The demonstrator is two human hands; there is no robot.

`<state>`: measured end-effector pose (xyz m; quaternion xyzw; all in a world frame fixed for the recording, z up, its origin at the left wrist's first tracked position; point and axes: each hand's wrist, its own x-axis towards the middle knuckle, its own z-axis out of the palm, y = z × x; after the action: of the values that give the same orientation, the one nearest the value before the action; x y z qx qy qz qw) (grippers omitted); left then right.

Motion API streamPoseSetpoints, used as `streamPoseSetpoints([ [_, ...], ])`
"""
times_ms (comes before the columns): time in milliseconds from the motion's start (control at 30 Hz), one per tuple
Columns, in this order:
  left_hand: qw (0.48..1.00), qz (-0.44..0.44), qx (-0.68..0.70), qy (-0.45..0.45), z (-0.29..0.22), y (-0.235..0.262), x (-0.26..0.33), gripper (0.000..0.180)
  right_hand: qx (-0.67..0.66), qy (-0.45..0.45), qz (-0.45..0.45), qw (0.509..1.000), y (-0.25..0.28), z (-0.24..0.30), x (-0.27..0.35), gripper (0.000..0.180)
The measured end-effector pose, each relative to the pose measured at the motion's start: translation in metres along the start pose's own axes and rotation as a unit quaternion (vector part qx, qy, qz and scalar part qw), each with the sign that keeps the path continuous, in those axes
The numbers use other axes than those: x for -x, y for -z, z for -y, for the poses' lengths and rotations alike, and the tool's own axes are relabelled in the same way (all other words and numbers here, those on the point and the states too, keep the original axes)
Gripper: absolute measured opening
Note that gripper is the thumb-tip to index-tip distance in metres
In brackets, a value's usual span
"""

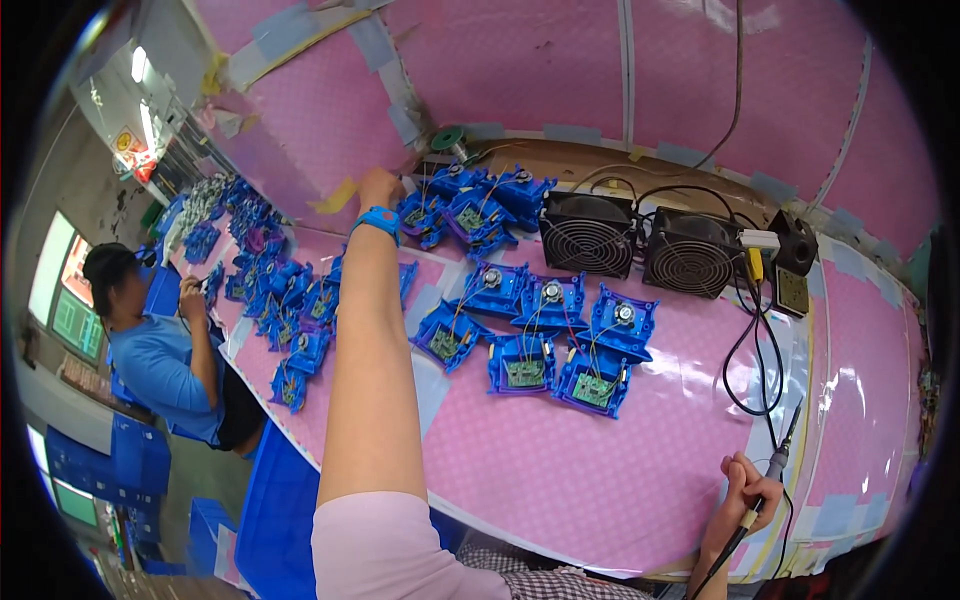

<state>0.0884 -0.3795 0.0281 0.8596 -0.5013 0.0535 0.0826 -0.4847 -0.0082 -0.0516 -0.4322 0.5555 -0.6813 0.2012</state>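
Observation:
My left arm stretches far forward across the bench, a blue wristband point(378, 222) round the wrist. My left hand point(378, 188) is at the back beside a stack of blue plastic housings point(480, 215); its fingers are mostly hidden. At the lower right, my right hand point(745, 495) is closed round a soldering iron point(778, 462), its tip pointing up and away. In the middle lie several opened blue housings point(525, 365) with green circuit boards, thin wires and round silver parts. A spool of solder wire point(449, 139) stands just past the left hand.
Two black fans point(588, 240) with round grilles stand at the back, cables beside them. A soldering iron stand point(793, 245) is at their right. More blue housings point(285, 295) are heaped on the left. A person point(165, 350) in a blue shirt works beyond the bench's left edge, above blue crates point(285, 510).

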Motion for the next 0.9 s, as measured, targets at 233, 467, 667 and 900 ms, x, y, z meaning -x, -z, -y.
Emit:
streamPoseSetpoints([
  [233, 0.995, -0.057, 0.083, -0.006, -0.009, 0.009, 0.042, 0.049, -0.007, 0.034, 0.023, 0.999, -0.003, 0.000, -0.002, 0.030],
  [467, 0.905, -0.305, 0.224, -0.194, -0.016, 0.092, 0.184, 0.049, -0.021, 0.048, 0.016, 0.999, -0.006, 0.003, -0.006, 0.030],
  [667, 0.875, 0.172, 0.411, -0.187, 0.003, 0.104, 0.377, 0.055, -0.030, 0.053, 0.032, 0.998, 0.004, 0.000, -0.008, 0.028],
  [900, 0.876, 0.225, 0.309, -0.294, -0.006, 0.106, 0.405, 0.063, -0.040, 0.036, 0.038, 0.998, 0.008, -0.006, -0.004, 0.027],
])
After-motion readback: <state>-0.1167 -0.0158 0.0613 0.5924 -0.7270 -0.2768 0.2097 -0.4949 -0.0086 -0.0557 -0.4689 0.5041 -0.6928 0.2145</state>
